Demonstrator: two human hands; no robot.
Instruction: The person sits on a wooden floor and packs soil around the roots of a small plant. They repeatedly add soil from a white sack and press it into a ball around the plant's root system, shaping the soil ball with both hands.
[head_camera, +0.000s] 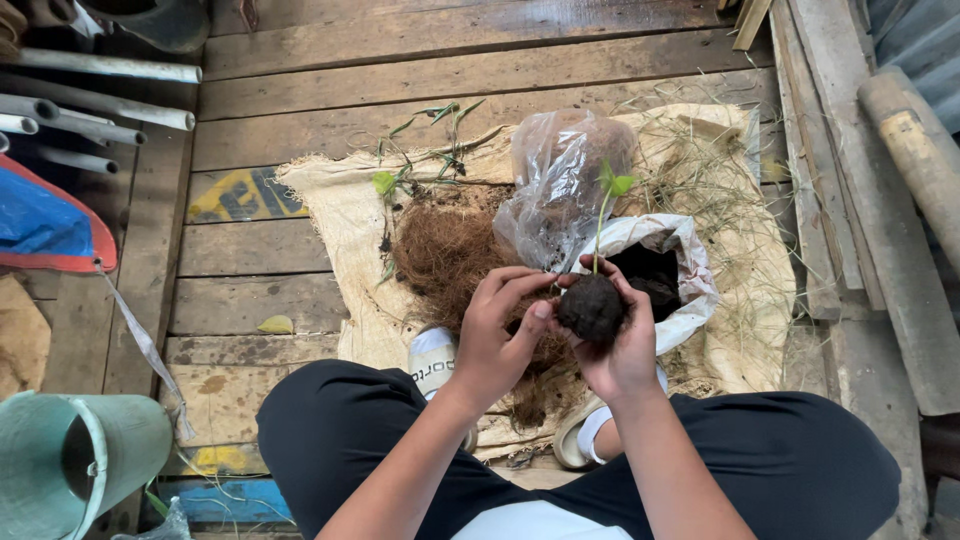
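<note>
The right hand (622, 345) is cupping a dark, round ball of soil (592, 307), its fingers curling around the far side and pressing it into the palm. A thin green seedling (603, 215) is rising upright out of the ball, ending in a pair of small leaves. The left hand (497, 335) is pressing against the ball's near side, thumb and fingertips closing on it, so both hands are clasping it between them above the person's lap.

Just behind the hands, a white sack with its mouth rolled back (672, 262) is showing dark soil inside. A crumpled clear plastic bag (560, 180) is standing beside it, smeared with soil. A heap of brown coconut fibre (445, 255) is lying to the left, with loose leafy cuttings (420, 150) near it. All of this is resting on a pale burlap cloth (345, 225) spread over weathered wooden planks (300, 100), one bearing a faded yellow and blue painted patch (240, 195). A pale green plastic bucket (70, 455) is lying at the lower left.
</note>
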